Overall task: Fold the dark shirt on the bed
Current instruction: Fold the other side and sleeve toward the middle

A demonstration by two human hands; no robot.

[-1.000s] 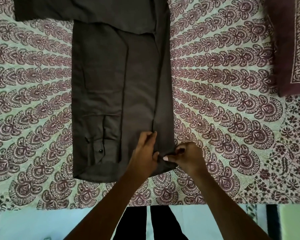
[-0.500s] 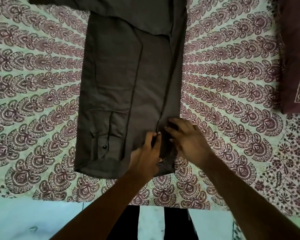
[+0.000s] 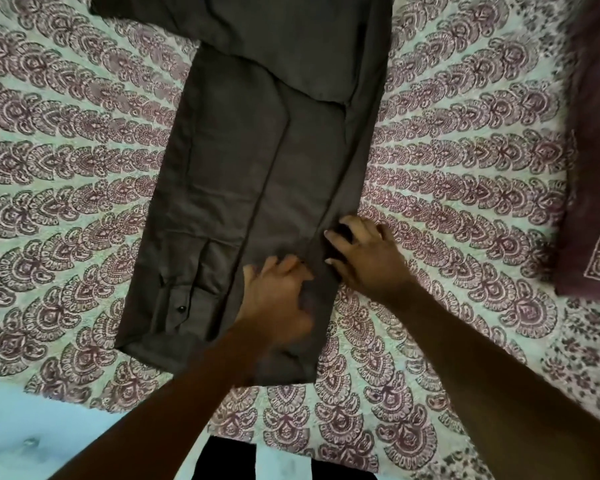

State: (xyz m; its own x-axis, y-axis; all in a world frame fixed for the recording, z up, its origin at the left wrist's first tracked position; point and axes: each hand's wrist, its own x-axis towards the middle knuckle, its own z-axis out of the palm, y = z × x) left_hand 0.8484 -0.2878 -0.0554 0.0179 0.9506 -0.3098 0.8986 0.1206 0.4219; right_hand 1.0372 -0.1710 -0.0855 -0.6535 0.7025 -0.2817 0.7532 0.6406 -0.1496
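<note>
Fingers [image 3: 347,224] of my right hand [image 3: 367,261] lie spread, not clenched, on the folded right border of the dark grey cloth shirt [image 3: 243,188]; my left hand [image 3: 274,299] presses flat beside it. The shirt lies lengthwise, hem near the bed's [image 3: 464,168] front edge. Sliding too hard could reopen the narrow flap.

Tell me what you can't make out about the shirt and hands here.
Head view:
Dark shirt: upper part cut off by the top edge.
Left hand: motion-blurred, grip unclear.
Right hand: covers the fold's edge; pinching or pressing, cannot tell.
Maroon cloth: cut off by the right edge.
</note>
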